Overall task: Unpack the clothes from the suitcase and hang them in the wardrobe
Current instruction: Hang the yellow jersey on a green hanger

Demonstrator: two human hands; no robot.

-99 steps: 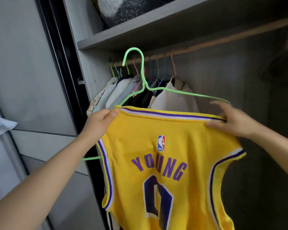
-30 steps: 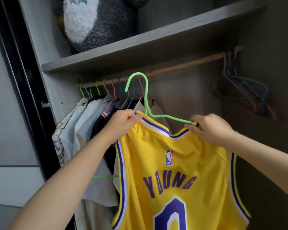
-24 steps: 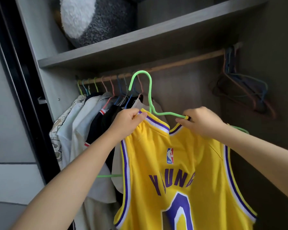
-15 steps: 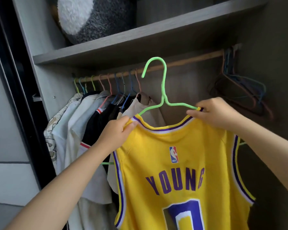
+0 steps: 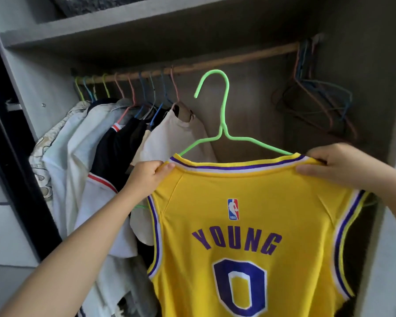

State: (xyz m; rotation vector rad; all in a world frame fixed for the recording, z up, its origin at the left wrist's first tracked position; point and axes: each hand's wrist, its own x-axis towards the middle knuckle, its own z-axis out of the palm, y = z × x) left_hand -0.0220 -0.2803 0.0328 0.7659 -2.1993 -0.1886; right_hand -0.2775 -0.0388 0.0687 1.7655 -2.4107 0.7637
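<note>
With left hand point(image 5: 146, 177) and right hand point(image 5: 336, 165) pinching jersey point(image 5: 245, 225) shoulders, lift hanger point(image 5: 222, 124) hook over bare rod point(image 5: 233, 59) right of hung clothes point(image 5: 114, 143).

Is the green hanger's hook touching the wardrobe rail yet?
Apart. The head view shows the green hanger with its hook below the rail, grey back panel visible between them. Both hands still hold the yellow jersey by its shoulders.

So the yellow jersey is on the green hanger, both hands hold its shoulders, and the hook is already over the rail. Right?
Not quite. In the head view the green hanger's hook sits below and in front of the rail, not over it. The yellow jersey is on it, with the left hand and right hand gripping its shoulders.
</note>
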